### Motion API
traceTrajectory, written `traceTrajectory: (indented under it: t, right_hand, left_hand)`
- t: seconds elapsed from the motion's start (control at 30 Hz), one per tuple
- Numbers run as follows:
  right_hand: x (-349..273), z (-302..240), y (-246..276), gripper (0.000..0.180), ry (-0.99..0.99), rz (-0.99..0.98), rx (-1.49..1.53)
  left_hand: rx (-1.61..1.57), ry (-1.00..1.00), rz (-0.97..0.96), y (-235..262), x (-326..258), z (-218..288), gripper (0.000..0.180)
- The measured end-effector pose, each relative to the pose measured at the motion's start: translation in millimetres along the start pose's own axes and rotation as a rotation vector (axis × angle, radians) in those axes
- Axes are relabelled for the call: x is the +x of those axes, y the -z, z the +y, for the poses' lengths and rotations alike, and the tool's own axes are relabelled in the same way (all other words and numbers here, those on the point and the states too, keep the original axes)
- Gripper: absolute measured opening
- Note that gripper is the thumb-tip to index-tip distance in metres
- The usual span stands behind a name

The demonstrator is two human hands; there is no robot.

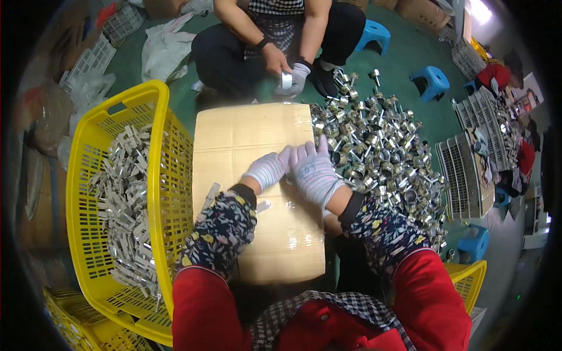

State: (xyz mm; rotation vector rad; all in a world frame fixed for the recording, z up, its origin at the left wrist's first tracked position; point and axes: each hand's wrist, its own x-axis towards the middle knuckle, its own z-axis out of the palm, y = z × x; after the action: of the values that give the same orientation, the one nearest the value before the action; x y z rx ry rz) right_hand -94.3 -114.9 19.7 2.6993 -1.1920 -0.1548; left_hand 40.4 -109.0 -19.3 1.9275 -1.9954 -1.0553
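Both my hands wear pale striped knit gloves and meet above a cardboard sheet [252,128]. My left hand [268,170] is closed, its fingertips pressed up against the other hand. My right hand [314,173] is curled beside it, one finger pointing up. Whatever lies between the fingers is hidden. Flat metal pieces [263,206] rest on the cardboard near my left forearm. To the left, a yellow basket [157,175] holds many similar grey metal pieces [126,205]. A big heap of shiny round metal clamps with bolts [380,146] lies right of the cardboard.
Across from me a seated person's hands [285,88], one gloved, hold a silvery ring [286,80]. Blue stools [431,82] and stacked crates [459,175] stand at the right. Another yellow basket [468,284] is close at my lower right. White sacks [167,50] lie at the back left.
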Motion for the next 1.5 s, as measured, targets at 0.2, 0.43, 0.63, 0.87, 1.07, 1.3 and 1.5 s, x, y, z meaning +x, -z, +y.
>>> traceTrajectory:
  t: [0.2, 0.43, 0.63, 0.87, 1.07, 1.3, 1.5]
  right_hand:
    - [60, 33, 33, 0.047, 0.119, -0.581, 0.233]
    - [43, 23, -5, 0.054, 0.038, 0.163, -0.096]
    - [77, 42, 25, 0.047, 0.030, -0.465, 0.150]
    - [42, 31, 24, 0.047, 0.098, -0.509, 0.192]
    - [26, 28, 21, 0.061, -0.032, -0.195, 0.190]
    - [59, 40, 26, 0.065, -0.010, -0.417, 0.151]
    - [79, 59, 40, 0.049, 0.080, -0.635, 0.300]
  left_hand:
    - [0.273, -0.106, 0.210, -10, 0, -15, 0.030]
    - [0.171, -0.134, 0.108, 23, 33, -7, 0.045]
    - [0.053, -0.094, 0.296, 15, 24, 5, 0.050]
    - [0.210, -0.127, 0.090, -10, 5, -5, 0.044]
    - [-0.004, -0.114, 0.027, 8, 18, -7, 0.055]
    - [0.147, -0.130, 0.091, 21, 40, -7, 0.037]
    - [0.155, -0.128, 0.047, 31, 28, 10, 0.046]
